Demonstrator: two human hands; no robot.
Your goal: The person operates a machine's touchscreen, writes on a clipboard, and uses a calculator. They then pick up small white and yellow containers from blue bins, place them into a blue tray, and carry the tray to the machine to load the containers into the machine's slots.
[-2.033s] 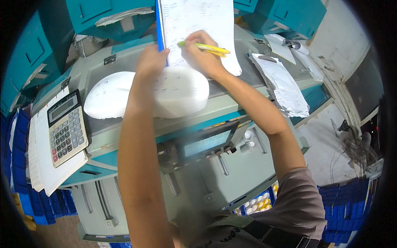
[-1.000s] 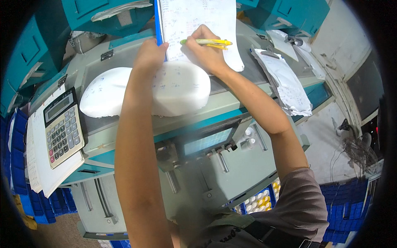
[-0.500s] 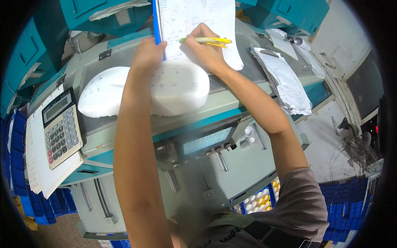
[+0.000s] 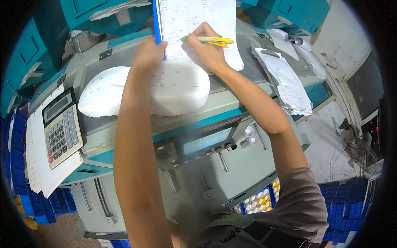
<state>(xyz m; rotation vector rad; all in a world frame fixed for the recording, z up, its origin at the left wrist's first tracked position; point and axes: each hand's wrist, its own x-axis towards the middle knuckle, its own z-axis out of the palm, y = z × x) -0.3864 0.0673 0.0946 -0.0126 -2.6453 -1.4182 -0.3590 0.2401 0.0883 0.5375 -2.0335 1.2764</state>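
A stack of written sheets (image 4: 225,45) lies on a blue-edged folder (image 4: 157,20) at the top middle. My right hand (image 4: 206,47) rests on the paper, fingers pinched around a yellow-green pen (image 4: 215,40) whose green tip meets the page. At the folder's left edge my left hand (image 4: 148,53) is closed, its thumb over the edge; its other fingers are partly hidden. Just nearer to me, two rounded white foam-like pieces (image 4: 180,89) with pen marks lie on the grey machine top, one (image 4: 101,91) partly covered by my left forearm.
A large-key calculator (image 4: 62,128) sits on papers at the left. To the right lies a clipboard with crumpled sheets (image 4: 285,82). Teal cabinets (image 4: 111,18) stand behind. Below are a screen (image 4: 209,140), metal rails and a blue crate of white and yellow pieces (image 4: 259,200).
My right hand and the pen have shifted very slightly to the right on the page. The left hand stays where it was.
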